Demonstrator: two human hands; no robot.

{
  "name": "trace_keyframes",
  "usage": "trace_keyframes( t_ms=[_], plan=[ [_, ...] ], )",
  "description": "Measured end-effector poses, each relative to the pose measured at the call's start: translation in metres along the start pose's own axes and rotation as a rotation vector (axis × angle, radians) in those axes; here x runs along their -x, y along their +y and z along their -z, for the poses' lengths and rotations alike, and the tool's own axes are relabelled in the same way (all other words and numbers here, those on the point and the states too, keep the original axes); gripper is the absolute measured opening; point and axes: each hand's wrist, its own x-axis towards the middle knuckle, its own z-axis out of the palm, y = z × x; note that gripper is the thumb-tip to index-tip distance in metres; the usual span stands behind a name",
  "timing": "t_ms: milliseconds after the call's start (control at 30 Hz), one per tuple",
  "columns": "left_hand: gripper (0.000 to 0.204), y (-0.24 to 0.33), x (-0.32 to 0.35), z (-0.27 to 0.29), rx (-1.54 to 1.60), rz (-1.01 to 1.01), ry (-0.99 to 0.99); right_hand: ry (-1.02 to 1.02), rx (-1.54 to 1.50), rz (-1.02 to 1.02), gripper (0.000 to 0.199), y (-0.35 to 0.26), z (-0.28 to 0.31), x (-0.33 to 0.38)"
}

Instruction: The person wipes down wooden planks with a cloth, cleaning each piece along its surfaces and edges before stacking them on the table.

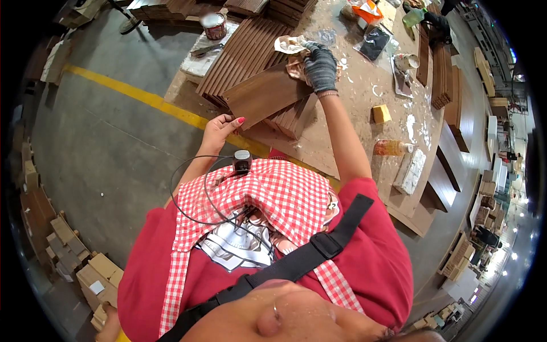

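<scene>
A flat brown wooden board lies slanted across a stack of similar boards on the worktable. My bare left hand pinches its near left corner between thumb and fingers. My right hand, in a grey glove, is closed on a crumpled, stained cloth rag at the board's far right end. The rag bunches out to the left of the glove. Part of that end of the board is hidden by the glove and rag.
On the worktable are a yellow sponge block, a bottle of amber liquid, a white block and a dark packet. A paint can and a knife sit left of the stack. Another person's gloved hand shows far right.
</scene>
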Motion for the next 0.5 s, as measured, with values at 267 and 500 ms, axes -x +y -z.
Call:
trace_keyframes(
  t_ms=[267, 500],
  plan=[
    [0.018, 0.008, 0.005, -0.001, 0.023, 0.01, 0.003, -0.392, -0.112, 0.216, 0.036, -0.113, 0.005, 0.061],
    [0.019, 0.015, 0.013, -0.006, -0.012, 0.053, 0.018, -0.157, -0.001, 0.051, 0.028, -0.043, 0.025, 0.021]
  ],
)
